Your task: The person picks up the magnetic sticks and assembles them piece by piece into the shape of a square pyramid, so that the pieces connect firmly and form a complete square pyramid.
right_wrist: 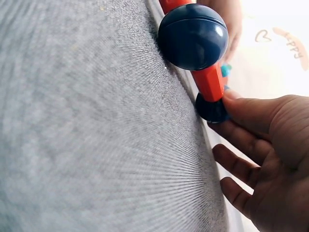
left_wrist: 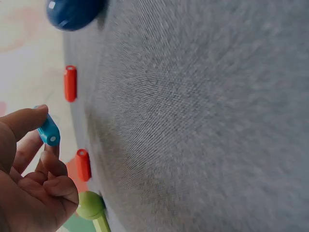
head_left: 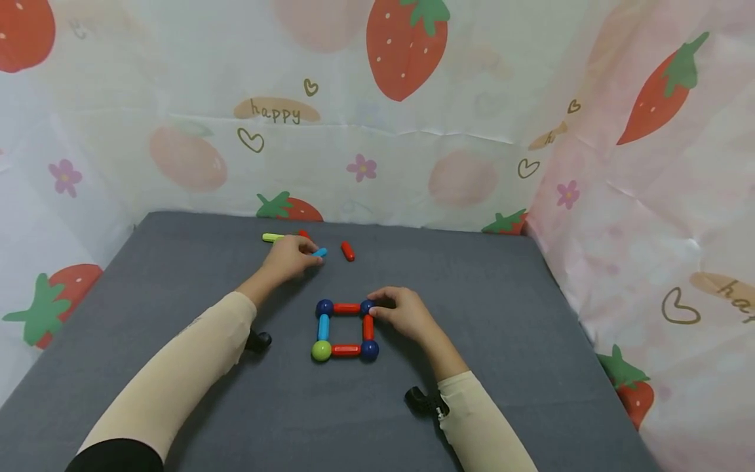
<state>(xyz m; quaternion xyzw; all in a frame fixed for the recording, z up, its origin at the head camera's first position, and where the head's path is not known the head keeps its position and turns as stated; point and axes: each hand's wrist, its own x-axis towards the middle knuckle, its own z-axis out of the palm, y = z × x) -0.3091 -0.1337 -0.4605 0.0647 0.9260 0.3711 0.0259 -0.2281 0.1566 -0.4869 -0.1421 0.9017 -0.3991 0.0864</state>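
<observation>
Underneath, fuzzy grey cloth meets strawberry-print sheeting; the left hand pinches a smooth blue stick, the right hand fingers a glossy navy ball.

A grey felt-covered table carries it all. By the right hand lies a square of sticks and balls, flat on the cloth, its far right ball at the fingertips. Beyond the left hand lie a yellow-green stick and a loose red stick.
</observation>
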